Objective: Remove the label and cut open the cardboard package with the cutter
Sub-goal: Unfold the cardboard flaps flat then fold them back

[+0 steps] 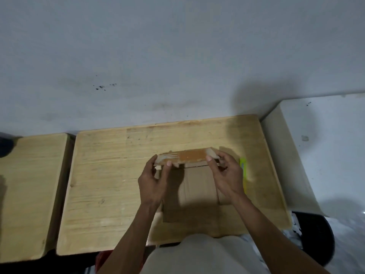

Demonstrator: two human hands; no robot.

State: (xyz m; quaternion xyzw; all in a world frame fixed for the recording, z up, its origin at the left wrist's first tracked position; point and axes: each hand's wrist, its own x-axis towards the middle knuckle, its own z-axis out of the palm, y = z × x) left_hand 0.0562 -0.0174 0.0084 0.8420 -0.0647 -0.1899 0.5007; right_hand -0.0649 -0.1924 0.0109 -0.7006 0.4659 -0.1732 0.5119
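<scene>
A brown cardboard package (pixel 197 190) lies flat on the wooden table (pixel 110 175), its far flap (pixel 189 156) lifted and showing brown tape with pale torn patches. My left hand (pixel 153 178) pinches the flap's left end. My right hand (pixel 225 173) pinches its right end, thumb on top. A yellow-green cutter (pixel 244 171) lies on the table just right of my right hand, partly hidden behind it.
A second wooden table (pixel 31 194) stands to the left with a narrow gap between. A white wall rises behind, and a white ledge (pixel 292 155) runs along the right side. My pale-clothed lap is at the bottom edge.
</scene>
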